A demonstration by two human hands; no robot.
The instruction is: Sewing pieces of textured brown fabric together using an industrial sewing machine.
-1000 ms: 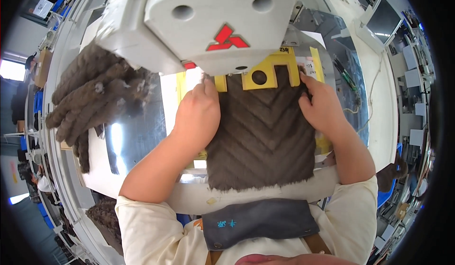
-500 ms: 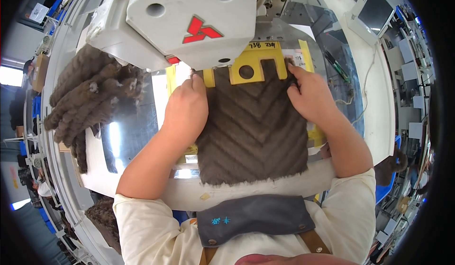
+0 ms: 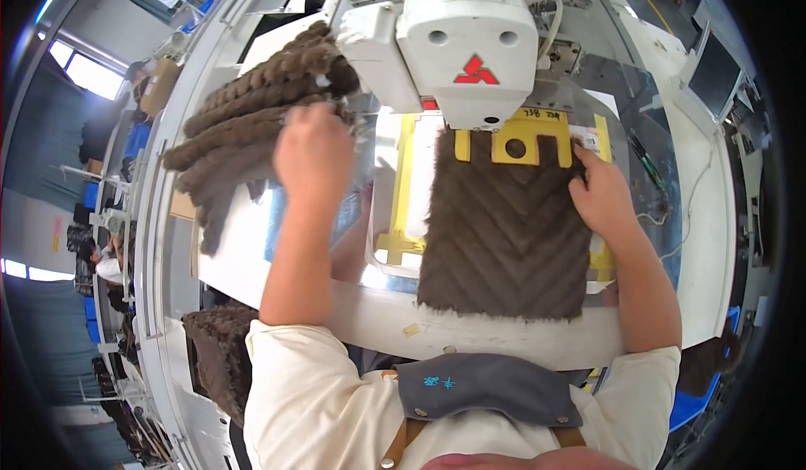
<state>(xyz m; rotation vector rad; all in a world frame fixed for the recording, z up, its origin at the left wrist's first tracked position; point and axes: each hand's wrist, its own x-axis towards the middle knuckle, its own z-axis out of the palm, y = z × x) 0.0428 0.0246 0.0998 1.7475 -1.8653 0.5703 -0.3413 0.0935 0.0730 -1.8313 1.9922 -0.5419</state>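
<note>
A dark brown chevron-patterned fur panel (image 3: 504,243) lies on the machine's plate, its top edge under a yellow template (image 3: 546,126) below the white machine head (image 3: 466,42). My right hand (image 3: 598,191) grips the panel's upper right edge beside the template, thumb and finger curled on it. My left hand (image 3: 312,155) is off the panel, raised at the front of the pile of brown fur strips (image 3: 227,147) on the left; its fingertips are blurred, so I cannot tell whether they hold anything.
A monitor (image 3: 709,63) stands at the back right, with green-handled tools (image 3: 646,168) on the right of the plate. More brown fur (image 3: 217,344) sits at the lower left, a blue bin (image 3: 705,386) at the lower right. A person (image 3: 105,264) works in the left background.
My left hand has let go of the panel's left edge and moved left to the fur strips. My right hand stays on the panel. The head view has shifted.
</note>
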